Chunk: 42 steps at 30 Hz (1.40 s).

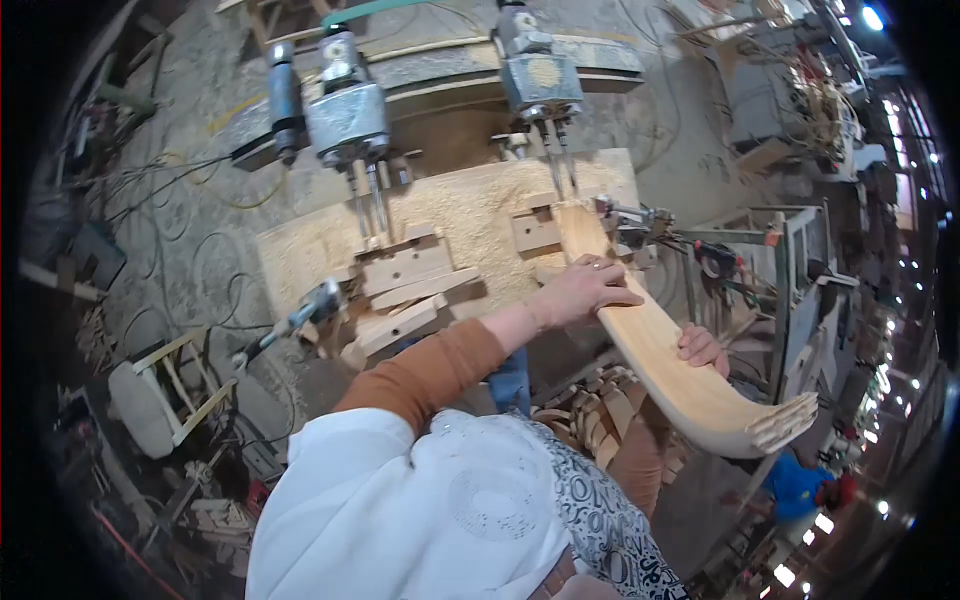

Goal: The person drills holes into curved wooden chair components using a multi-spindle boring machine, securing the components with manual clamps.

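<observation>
A long, pale curved wooden board (655, 345) runs from beneath the right pair of drill bits (560, 165) down toward my right side, its near end bent and rough-cut. My left hand (590, 288) lies across its upper part, fingers curled over the face. Farther down, my right hand (703, 350) grips the far edge, fingers wrapped onto the top face and the palm hidden behind the wood. The board's far end sits beside a small wooden block (537, 232) and a metal clamp (640, 220).
Sawdust covers the worktable (460, 205). A second drill head (347, 120) stands at left over stacked wooden blocks (405, 270), with another clamp (318, 303) nearby. Curved offcuts (600, 410) lie below. A person in blue (795, 487) is at lower right.
</observation>
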### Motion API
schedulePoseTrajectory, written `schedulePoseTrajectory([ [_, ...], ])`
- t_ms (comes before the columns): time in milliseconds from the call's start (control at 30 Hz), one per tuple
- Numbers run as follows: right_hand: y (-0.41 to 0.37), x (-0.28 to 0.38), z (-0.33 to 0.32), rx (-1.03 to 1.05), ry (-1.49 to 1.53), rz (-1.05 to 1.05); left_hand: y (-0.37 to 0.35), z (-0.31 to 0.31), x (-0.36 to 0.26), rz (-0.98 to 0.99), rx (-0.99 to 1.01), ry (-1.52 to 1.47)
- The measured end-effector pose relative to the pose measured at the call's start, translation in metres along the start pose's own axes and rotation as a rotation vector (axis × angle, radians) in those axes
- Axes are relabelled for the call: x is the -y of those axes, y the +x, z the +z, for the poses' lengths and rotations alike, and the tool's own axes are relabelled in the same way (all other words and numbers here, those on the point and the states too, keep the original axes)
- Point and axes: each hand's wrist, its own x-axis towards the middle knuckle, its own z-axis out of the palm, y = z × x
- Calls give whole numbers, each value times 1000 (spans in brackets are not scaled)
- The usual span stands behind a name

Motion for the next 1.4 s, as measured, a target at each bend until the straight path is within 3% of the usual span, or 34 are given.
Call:
schedulePoseTrajectory([
  [67, -2, -2, -1, -77, -142, -8, 1, 2, 1, -4, -8, 14],
  [133, 0, -7, -6, -75, -36, -75, 1, 2, 0, -5, 2, 11],
  [200, 1, -2, -3, 14, -140, -37, -1, 1, -4, 2, -11, 106],
  [233, -1, -5, 9, -57, -15, -80, -2, 3, -2, -16, -6, 181],
  [267, -8, -4, 0, -105, -207, -14, -3, 5, -2, -41, -3, 258],
  [333, -36, 12, -66, -210, -387, 391, -3, 1, -9, -44, -8, 351],
  [367, -15, 24, -64, -210, -374, 386, -5, 1, -12, -56, 7, 425],
  [400, 33, 47, -41, 5, -660, 367, -16, 21, 7, -61, 11, 436],
  [467, 104, 66, -17, 353, -1111, 243, -38, 71, 68, -468, -406, -1101],
  [500, 123, 64, -16, 476, -1281, 148, -28, 56, 46, -645, -286, -979],
  [533, 134, 49, -28, 473, -1271, 145, -21, 42, 23, -648, -289, -969],
  [600, 150, 15, -64, 789, -1570, -89, -17, 25, -11, -488, -168, 214],
  [633, 159, 4, -69, 797, -1559, -94, -23, 33, -3, -483, -225, 158],
  [700, 173, -16, -76, 1253, -1699, 615, -14, 19, -28, -420, -169, 339],
  [733, 173, -25, -85, 1265, -1695, 604, -11, 12, -36, -346, -102, 514],
  [767, 169, -33, -96, 1282, -1724, 550, -20, 21, -15, -362, -205, -231],
  [800, 165, -42, -103, 1302, -1754, 491, -17, 16, -18, -368, -222, -227],
  [867, 150, -49, -112, 1230, -1696, 514, -7, 7, -35, -312, -91, 364],
  [900, 143, -52, -117, 1140, -1642, 547, -7, 8, -34, -376, -47, 386],
  [933, 135, -59, -124, 1176, -1642, 528, -6, 8, -34, -395, -76, 382],
  [1000, 127, -79, -133, 962, -1327, 455, -5, 3, -35, -320, -73, 438],
  [1133, 147, -94, -143, 1109, -1229, 493, -7, 5, -35, -362, -73, 410],
  [1200, 162, -97, -137, 1213, -1068, 1029, -7, 3, -35, -368, -65, 407],
  [1400, 155, -102, -138, 1160, -922, 934, -3, 1, -35, -376, -51, 399],
])
